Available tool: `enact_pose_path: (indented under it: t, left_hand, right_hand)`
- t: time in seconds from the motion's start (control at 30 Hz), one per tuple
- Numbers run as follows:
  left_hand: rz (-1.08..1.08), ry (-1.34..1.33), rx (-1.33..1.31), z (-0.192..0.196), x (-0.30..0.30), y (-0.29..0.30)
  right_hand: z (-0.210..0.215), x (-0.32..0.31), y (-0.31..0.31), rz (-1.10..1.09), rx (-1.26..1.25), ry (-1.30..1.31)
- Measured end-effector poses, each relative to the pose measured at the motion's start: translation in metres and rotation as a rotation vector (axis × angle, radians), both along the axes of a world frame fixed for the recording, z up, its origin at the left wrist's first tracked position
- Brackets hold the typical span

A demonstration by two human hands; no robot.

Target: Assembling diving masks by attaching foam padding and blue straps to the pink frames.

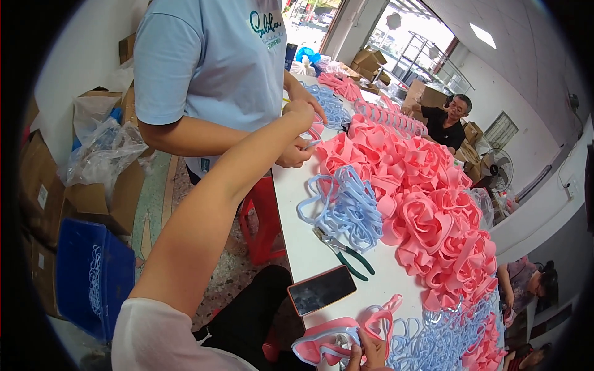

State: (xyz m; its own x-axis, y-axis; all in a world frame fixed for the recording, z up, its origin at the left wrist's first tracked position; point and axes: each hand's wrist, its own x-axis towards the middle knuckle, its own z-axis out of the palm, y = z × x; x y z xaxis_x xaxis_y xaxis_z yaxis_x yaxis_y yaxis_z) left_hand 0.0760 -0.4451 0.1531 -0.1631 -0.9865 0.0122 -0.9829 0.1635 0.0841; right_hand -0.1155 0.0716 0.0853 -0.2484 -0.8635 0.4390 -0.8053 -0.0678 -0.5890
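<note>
Head view: the person's left hand [301,112] reaches far across the white table [303,247], fingers together near a co-worker's hands; its hold cannot be told. The right hand [366,353] at the lower edge is clamped on a pink mask frame [328,341], beside a phone [322,289] and pliers [344,252].

Pink bands [421,204] — pale blue bands [346,207]; green-handled pliers [346,253]; white table [303,247].
</note>
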Motion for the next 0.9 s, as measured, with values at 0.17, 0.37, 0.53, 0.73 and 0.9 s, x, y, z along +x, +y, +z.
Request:
enact_pose_path:
  t: [0.17, 0.37, 0.53, 0.73, 0.9]
  left_hand:
    - [0.016, 0.048, -0.18, 0.003, 0.004, -0.003]
    - [0.13, 0.326, 0.046, 0.001, 0.007, -0.026]
    - [0.068, 0.289, -0.065, -0.008, 0.023, -0.057]
    - [-0.017, 0.32, -0.262, -0.005, 0.015, -0.044]
    - [0.024, 0.262, -0.372, 0.028, 0.004, -0.017]
  right_hand:
    - [-0.009, -0.006, 0.001, -0.014, -0.019, -0.044]
    - [-0.013, -0.012, 0.001, 0.0, -0.043, -0.045]
    - [-0.012, -0.019, 0.004, 0.07, 0.012, -0.044]
    - [-0.006, -0.018, 0.002, 0.104, 0.084, -0.023]
    - [-0.009, -0.019, 0.003, 0.065, 0.055, -0.052]
